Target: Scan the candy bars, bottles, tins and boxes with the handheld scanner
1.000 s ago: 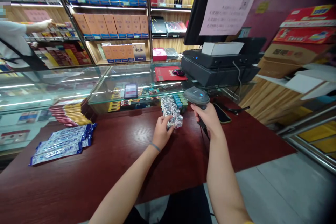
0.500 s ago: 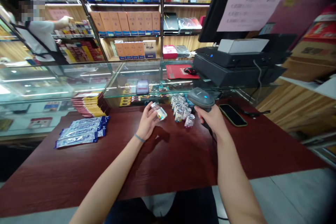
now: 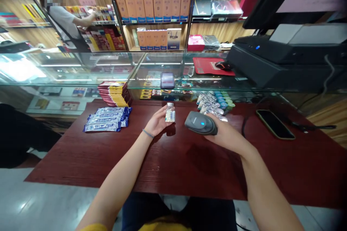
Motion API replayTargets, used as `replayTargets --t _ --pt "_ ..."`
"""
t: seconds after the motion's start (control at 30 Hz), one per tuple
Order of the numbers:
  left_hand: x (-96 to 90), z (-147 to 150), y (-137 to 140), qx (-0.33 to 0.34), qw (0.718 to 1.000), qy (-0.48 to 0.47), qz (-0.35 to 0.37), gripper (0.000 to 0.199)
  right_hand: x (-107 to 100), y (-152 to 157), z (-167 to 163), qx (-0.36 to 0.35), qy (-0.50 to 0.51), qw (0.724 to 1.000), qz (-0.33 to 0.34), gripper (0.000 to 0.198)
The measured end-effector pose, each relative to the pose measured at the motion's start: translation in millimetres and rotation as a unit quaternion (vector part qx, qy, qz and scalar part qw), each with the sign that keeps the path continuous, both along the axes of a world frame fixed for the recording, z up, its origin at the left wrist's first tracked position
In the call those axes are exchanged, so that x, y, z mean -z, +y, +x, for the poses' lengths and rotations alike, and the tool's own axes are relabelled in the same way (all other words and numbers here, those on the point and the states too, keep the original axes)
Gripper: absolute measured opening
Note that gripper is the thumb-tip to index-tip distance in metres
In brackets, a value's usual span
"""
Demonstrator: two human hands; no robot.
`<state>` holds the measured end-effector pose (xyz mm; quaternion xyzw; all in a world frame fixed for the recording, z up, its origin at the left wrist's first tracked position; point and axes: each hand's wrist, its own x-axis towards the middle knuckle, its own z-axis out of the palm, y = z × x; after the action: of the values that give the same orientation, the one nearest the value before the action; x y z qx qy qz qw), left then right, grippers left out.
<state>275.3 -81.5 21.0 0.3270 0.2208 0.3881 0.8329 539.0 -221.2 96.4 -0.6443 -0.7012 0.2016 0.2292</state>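
Note:
A small clear bottle (image 3: 170,114) with a silvery cap and a printed label stands upright in the fingers of my left hand (image 3: 157,122), just above the table. My right hand (image 3: 226,130) is wrapped round a dark grey barcode scanner (image 3: 199,122) with a blue light on top. The scanner's head points left toward the bottle, with a gap between them. Behind my right hand stand several similar small bottles (image 3: 208,101) with silver caps, partly hidden by it. Beside them are several with blue and green caps (image 3: 226,101).
On the reddish-brown table (image 3: 168,166) lie blue-and-white sachets (image 3: 107,119) at left, with stacked red-and-yellow packets (image 3: 114,93) behind. A phone (image 3: 275,123) lies at right. A glass counter (image 3: 151,70) borders the far edge. A person (image 3: 66,25) reaches toward the back shelves.
My left hand has turned the bottle from tilted to upright. My right hand has brought the scanner lower and nearer to the bottle. The view has tipped downward.

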Motion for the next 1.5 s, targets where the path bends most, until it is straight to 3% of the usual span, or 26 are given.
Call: replayTargets --t 0.27,0.53,0.9,1.07,1.17,1.27,1.4,1.5 --pt "5.4 -2 4 -0.015 1.0 0.014 0.008 0.04 3 1 -6 -0.022 -0.078 0.997 -0.001 0.053" --pt "19.6 3 12 -0.057 0.998 0.0 -0.025 0.032 5 0 -4 -0.017 -0.044 0.998 0.029 0.05" --pt "5.0 -3 3 -0.029 1.0 -0.002 0.001 0.044 6 1 -6 -0.007 -0.052 0.998 0.022 0.055" --pt "6.3 -2 4 -0.049 0.999 0.003 0.014 0.058 11 4 -2 0.001 -0.053 0.998 0.034 0.057" --pt "3.9 -5 10 -0.1 0.991 0.059 0.061 0.061 17 5 2 -0.004 -0.041 0.998 0.04 0.058" --pt "0.7 -16 21 -0.224 0.943 0.176 0.171 0.057 21 6 5 -0.015 -0.024 0.999 0.045 0.052" --pt "0.4 -44 32 -0.379 0.81 0.343 0.287 0.047 23 7 6 -0.018 -0.019 0.999 0.043 0.049" --pt "3.6 -61 35 -0.412 0.736 0.438 0.309 0.045 23 7 6 -0.016 -0.019 0.999 0.033 0.05"
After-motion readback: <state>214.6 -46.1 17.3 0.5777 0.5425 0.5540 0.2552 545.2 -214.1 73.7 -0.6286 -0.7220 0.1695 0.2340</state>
